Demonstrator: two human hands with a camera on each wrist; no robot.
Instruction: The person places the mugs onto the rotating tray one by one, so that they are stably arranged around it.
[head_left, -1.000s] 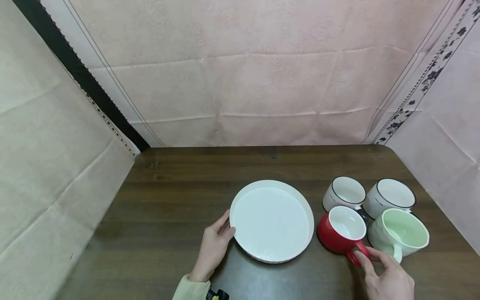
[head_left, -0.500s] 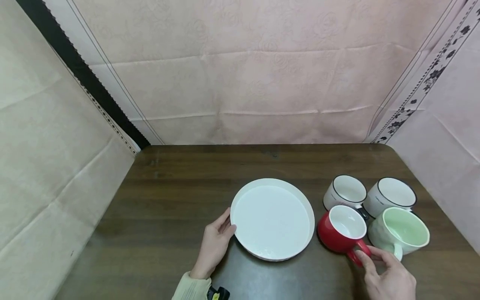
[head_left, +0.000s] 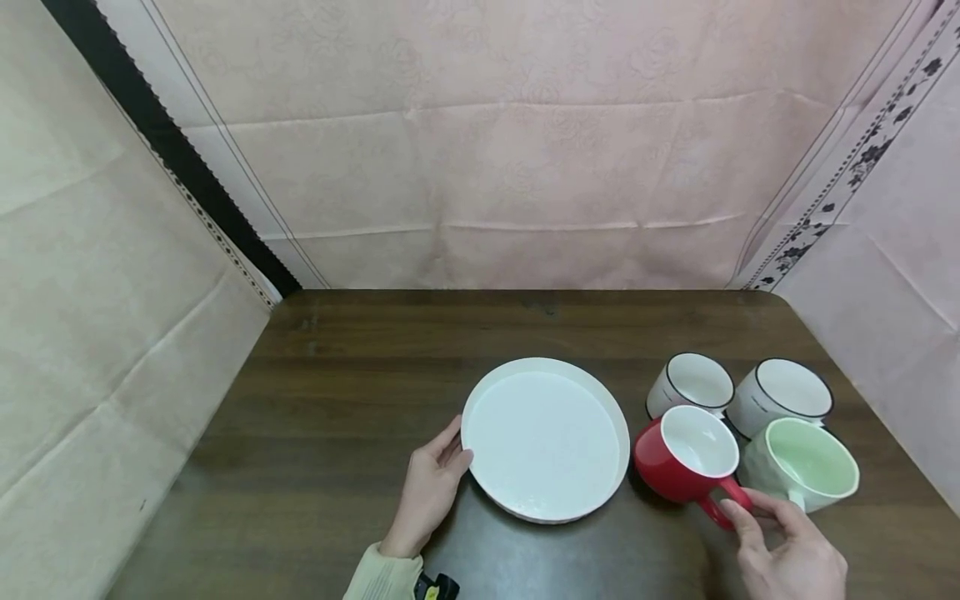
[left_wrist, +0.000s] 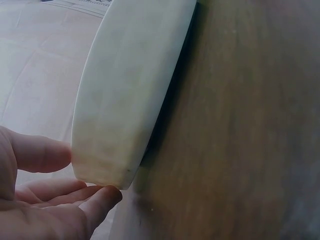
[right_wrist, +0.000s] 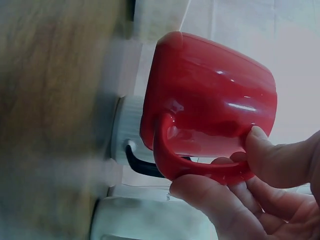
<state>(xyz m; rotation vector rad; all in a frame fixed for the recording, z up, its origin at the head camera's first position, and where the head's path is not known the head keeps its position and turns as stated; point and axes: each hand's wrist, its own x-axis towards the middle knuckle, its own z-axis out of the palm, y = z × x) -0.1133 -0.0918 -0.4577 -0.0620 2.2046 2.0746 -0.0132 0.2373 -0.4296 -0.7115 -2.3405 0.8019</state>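
Right grip (head_left: 791, 552): pinching red mug (head_left: 670, 467) by the handle, thumb on one side, fingers on the other
Left grip (head_left: 430, 492): holding plate (head_left: 543, 442) at its edge, thumb at rim
Red mug: between plate and green mug (head_left: 774, 471)
Right wrist view: shows gap between mug base and desk (right_wrist: 50, 120), unclear from head view; also black handle (right_wrist: 142, 167) beyond

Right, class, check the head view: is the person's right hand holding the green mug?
No, the right hand holds the red mug by its handle, with the green mug next to it.
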